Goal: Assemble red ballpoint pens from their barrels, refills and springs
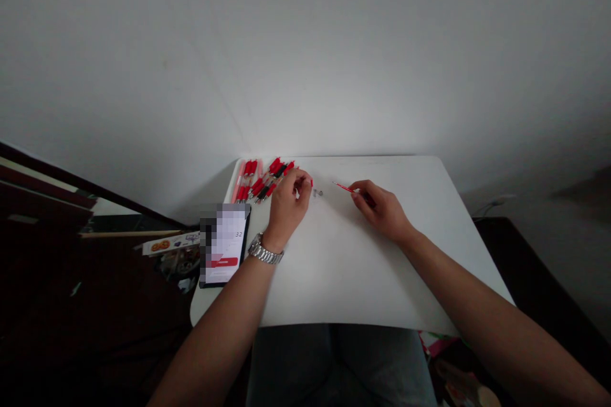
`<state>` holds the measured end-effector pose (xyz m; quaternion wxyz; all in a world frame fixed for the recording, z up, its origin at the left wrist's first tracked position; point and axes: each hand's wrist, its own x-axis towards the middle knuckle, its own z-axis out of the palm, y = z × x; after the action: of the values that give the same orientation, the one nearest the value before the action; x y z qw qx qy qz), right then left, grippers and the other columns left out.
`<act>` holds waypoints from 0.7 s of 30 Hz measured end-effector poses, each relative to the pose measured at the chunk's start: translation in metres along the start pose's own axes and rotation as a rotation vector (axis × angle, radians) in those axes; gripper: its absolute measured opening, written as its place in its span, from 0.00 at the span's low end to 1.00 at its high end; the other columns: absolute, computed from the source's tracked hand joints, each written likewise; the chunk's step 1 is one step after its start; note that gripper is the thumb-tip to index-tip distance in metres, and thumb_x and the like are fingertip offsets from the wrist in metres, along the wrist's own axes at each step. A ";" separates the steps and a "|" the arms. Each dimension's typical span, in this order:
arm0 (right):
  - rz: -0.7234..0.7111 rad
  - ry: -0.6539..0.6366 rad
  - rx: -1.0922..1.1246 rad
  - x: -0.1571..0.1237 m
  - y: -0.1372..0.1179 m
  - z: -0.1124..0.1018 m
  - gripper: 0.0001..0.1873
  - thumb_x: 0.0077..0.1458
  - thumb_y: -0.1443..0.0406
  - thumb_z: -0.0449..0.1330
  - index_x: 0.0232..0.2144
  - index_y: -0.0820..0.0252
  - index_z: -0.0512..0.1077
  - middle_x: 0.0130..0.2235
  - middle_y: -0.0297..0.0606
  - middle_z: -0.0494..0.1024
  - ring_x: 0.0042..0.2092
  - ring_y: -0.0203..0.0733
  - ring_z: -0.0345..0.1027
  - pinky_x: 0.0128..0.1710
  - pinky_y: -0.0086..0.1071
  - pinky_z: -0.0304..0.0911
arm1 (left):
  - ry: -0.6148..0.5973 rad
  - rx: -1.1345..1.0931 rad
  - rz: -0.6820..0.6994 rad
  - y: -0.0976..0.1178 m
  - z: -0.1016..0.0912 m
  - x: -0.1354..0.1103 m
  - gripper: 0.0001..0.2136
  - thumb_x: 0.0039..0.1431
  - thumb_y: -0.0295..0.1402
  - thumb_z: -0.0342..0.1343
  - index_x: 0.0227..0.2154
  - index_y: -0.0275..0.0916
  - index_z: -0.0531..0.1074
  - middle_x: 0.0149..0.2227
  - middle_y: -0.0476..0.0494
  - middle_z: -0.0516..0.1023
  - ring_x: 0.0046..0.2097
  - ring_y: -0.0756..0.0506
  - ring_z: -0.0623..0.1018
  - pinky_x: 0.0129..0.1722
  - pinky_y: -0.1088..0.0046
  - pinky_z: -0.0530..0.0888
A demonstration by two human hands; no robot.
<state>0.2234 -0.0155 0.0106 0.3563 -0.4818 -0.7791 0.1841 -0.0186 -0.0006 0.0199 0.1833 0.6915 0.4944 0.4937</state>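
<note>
My left hand [289, 203] rests on the white table [353, 267] with its fingers curled around a small red piece, right beside a heap of red pens [262, 181] at the table's far left corner. A metal watch [265, 250] is on that wrist. My right hand [382, 208] lies to the right, fingers pinched on a thin red pen refill [344, 188] that points up-left. A tiny metal part [318, 193], perhaps a spring, lies on the table between the two hands.
A phone [224, 245] with a lit screen lies at the table's left edge. A white wall stands just behind the table. Dark furniture and clutter fill the floor to the left; my knees show under the front edge.
</note>
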 end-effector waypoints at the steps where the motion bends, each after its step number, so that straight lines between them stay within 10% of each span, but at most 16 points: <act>1: 0.001 -0.001 0.004 0.000 0.000 0.000 0.14 0.69 0.56 0.53 0.47 0.57 0.72 0.27 0.31 0.69 0.26 0.36 0.60 0.28 0.30 0.56 | -0.010 -0.039 -0.002 0.000 0.001 -0.001 0.04 0.69 0.32 0.52 0.38 0.41 0.71 0.36 0.47 0.77 0.36 0.48 0.76 0.39 0.71 0.72; 21: -0.033 -0.048 0.136 -0.003 -0.002 0.002 0.15 0.68 0.59 0.53 0.54 0.55 0.64 0.36 0.37 0.78 0.29 0.37 0.66 0.31 0.30 0.63 | -0.280 -0.590 -0.220 0.012 0.019 -0.010 0.12 0.64 0.38 0.61 0.46 0.38 0.76 0.36 0.45 0.78 0.35 0.50 0.78 0.39 0.74 0.78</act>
<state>0.2217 -0.0187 0.0100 0.3725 -0.4390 -0.7810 0.2418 0.0039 -0.0097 0.0153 0.4935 0.6124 0.3718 0.4931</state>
